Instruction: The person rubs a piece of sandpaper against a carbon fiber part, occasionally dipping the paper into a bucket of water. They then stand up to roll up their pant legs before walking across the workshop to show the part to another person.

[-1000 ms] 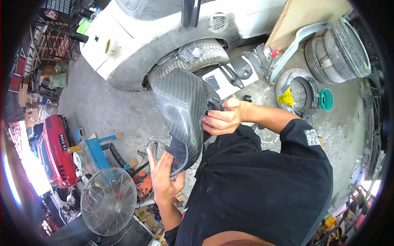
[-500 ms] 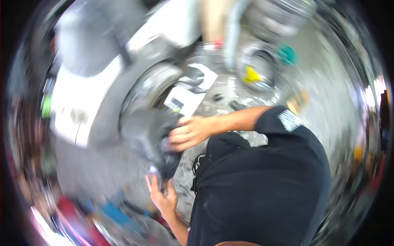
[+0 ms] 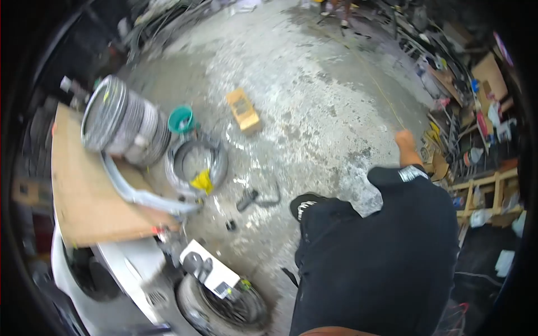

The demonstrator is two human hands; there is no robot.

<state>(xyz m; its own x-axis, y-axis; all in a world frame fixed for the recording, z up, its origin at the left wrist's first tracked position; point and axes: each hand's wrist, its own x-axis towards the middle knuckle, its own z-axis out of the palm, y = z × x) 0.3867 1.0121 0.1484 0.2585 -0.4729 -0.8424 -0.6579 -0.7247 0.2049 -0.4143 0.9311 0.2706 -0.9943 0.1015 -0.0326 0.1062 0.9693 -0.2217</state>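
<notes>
My right arm comes out of the black sleeve at the right, with my right hand (image 3: 403, 136) foreshortened at its end and the fingers not made out. The hand is over the concrete floor (image 3: 330, 106), near the clutter along the right side. My left hand is out of view. At the lower left, a white flat board or box (image 3: 194, 250) lies on a wheel (image 3: 210, 319), with dark grey objects (image 3: 197, 266) on top. The dark part that was at my hands earlier does not show.
A cardboard box (image 3: 244, 110), green bucket (image 3: 181, 119), ringed drum (image 3: 131, 120) and hose coil (image 3: 219, 159) with a yellow piece (image 3: 203, 182) stand on the floor. A brown panel (image 3: 89, 190) is by the white car (image 3: 129, 260). A person's legs (image 3: 339, 10) show at the far end.
The view has swung round to my right, away from the car part. My right hand has left the dark part and moved outward; my left hand has gone out of view.
</notes>
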